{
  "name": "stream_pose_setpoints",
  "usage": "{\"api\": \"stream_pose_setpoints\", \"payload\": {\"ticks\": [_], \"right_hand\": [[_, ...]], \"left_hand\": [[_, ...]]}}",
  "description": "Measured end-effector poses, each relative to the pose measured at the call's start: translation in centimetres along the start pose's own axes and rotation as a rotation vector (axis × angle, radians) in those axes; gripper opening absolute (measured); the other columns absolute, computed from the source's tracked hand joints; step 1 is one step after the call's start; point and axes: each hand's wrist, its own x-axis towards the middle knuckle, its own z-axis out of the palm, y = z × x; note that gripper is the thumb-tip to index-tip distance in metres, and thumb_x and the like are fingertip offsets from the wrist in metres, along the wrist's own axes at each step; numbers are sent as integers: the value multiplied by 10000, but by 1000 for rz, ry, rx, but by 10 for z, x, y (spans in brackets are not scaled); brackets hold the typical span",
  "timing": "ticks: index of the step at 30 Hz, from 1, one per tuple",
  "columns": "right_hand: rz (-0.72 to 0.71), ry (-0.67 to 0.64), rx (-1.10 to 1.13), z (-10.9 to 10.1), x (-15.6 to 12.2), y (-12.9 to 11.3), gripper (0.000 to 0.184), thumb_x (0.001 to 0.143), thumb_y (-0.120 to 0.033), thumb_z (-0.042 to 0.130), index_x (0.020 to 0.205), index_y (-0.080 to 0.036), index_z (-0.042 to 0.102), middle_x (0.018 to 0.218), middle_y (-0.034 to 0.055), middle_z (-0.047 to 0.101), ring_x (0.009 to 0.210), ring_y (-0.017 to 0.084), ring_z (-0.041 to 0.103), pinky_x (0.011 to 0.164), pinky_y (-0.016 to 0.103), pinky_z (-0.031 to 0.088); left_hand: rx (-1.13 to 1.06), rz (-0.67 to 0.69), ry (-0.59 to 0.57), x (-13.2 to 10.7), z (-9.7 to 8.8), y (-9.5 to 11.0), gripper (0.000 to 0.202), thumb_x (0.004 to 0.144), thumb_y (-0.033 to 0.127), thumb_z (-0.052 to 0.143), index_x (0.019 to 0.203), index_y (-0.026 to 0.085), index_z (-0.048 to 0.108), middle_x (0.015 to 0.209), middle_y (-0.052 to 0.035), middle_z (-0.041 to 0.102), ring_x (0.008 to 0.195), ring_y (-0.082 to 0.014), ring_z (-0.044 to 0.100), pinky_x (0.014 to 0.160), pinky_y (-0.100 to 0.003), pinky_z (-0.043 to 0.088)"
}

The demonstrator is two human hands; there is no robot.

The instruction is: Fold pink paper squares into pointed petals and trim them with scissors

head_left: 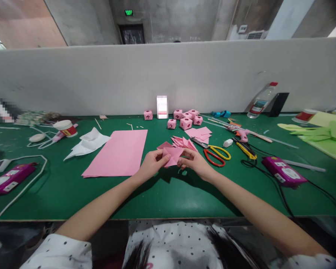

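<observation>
Between my two hands is a piece of folded pink paper, raised a little above the green table. My left hand pinches its left side, thumb on top. On its right side the fingers of my right hand close around the edge. Just behind lies a pile of folded pink paper pieces, partly hidden by the held one. Flat pink paper squares lie beyond, with scissors with red and yellow handles beside them. Several finished pink paper cubes stand near the partition.
A stack of pink sheets and crumpled white paper lie to the left, near a paper cup. At right are a utility knife, glue gun, purple box with cables and a bottle. A partition bounds the table.
</observation>
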Motion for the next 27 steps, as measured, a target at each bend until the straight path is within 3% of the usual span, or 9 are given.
{"api": "stream_pose_setpoints", "payload": {"ticks": [4, 9, 14, 23, 27], "right_hand": [[-38, 33, -64, 2, -1, -2, 360, 707, -422, 774, 945, -168, 682, 782, 12, 652, 615, 107, 547, 543, 223, 453], [-87, 110, -104, 3, 0, -2, 366, 682, -470, 779, 833, -152, 678, 725, 13, 642, 606, 118, 535, 542, 234, 435], [-76, 118, -110, 5, -2, -5, 368, 681, -475, 779, 828, -157, 668, 679, -1, 632, 558, 109, 514, 538, 237, 427], [-38, 60, -130, 9, -4, -8, 332, 704, -479, 761, 780, -172, 660, 691, -4, 640, 593, 124, 554, 558, 241, 441], [-54, 43, -124, 11, -4, -6, 351, 697, -486, 765, 798, -168, 657, 722, 5, 659, 642, 139, 587, 611, 259, 468]], "left_hand": [[-21, -17, -142, -2, 4, -1, 422, 849, 514, 568, 881, 115, 698, 776, -60, 703, 671, -165, 639, 619, -261, 515], [-154, -93, -218, -2, 6, -2, 586, 874, 617, 454, 989, 95, 694, 857, -123, 727, 766, -219, 695, 628, -292, 547], [-91, -91, -196, -3, 6, -2, 456, 768, 471, 693, 1051, 114, 676, 902, -107, 737, 801, -227, 708, 655, -282, 544], [-18, -81, -144, -4, 7, 1, 333, 773, 424, 670, 865, 105, 685, 677, -20, 637, 577, -135, 608, 558, -247, 527], [86, -58, -192, -5, 4, 4, 275, 792, 387, 641, 752, 116, 668, 583, -3, 610, 539, -120, 589, 529, -210, 469]]}}
